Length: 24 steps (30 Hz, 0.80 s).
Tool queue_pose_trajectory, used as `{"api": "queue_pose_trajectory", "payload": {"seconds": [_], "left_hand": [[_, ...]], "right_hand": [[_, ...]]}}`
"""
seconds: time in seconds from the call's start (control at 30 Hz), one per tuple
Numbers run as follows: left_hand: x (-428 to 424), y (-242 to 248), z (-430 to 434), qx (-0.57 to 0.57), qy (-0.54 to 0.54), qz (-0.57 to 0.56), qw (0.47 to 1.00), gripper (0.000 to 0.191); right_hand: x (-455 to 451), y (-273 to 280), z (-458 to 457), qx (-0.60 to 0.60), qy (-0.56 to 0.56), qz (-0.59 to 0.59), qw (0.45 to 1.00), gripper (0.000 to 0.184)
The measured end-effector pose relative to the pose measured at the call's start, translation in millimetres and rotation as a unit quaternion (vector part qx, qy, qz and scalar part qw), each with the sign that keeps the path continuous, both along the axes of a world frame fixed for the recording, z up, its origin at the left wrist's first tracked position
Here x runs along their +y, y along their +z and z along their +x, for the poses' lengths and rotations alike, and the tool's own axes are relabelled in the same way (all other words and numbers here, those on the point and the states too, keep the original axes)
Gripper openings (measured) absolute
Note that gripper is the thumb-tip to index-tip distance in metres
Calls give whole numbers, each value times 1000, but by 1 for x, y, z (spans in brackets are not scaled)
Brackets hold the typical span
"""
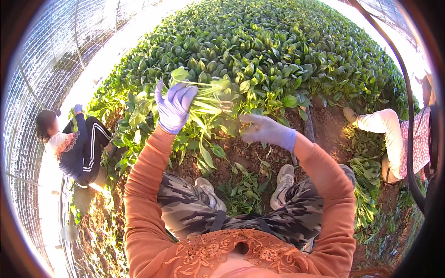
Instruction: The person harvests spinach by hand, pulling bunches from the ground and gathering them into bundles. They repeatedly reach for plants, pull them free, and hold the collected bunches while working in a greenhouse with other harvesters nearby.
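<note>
My left hand (176, 106), in a thin purple glove, is closed around the stems of a bunch of spinach-like leafy greens (205, 104). Pale roots point to the right and leaves spread to the left. To the right of the roots, my right hand (264, 129) wears the same kind of glove. It is blurred, its fingers are apart, and nothing shows in it. Loose green leaves (243, 191) lie on the brown soil (253, 153) between my shoes.
Dense leafy crop (264, 45) fills the bed ahead. One person (78, 149) crouches at the left, another (399, 139) at the right. Cut greens (365, 187) lie in a pile beside my right knee. A dark hose or pipe (307, 125) runs along the soil.
</note>
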<state>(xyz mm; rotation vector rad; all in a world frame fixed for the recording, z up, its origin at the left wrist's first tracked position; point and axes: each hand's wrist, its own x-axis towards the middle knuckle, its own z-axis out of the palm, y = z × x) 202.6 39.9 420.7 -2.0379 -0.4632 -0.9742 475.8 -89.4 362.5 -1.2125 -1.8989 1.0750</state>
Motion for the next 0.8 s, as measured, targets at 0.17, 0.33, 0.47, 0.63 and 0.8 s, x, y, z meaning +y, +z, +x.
{"api": "queue_pose_trajectory", "payload": {"seconds": [0.17,0.33,0.47,0.63,0.8], "left_hand": [[-6,-7,-23,1,19,15,1000,40],[3,-14,-33,8,65,36,997,34],[13,-14,-61,-12,99,7,995,33],[20,-16,-63,-69,88,-40,993,36],[3,-12,-52,-66,115,-73,988,34]], "right_hand": [[10,32,-86,389,52,-233,890,48],[14,17,-119,318,-26,-135,938,17],[-1,12,-91,139,22,-180,974,20],[-6,-42,-76,-358,92,16,929,60],[25,-12,-123,143,-115,128,975,36]]}}
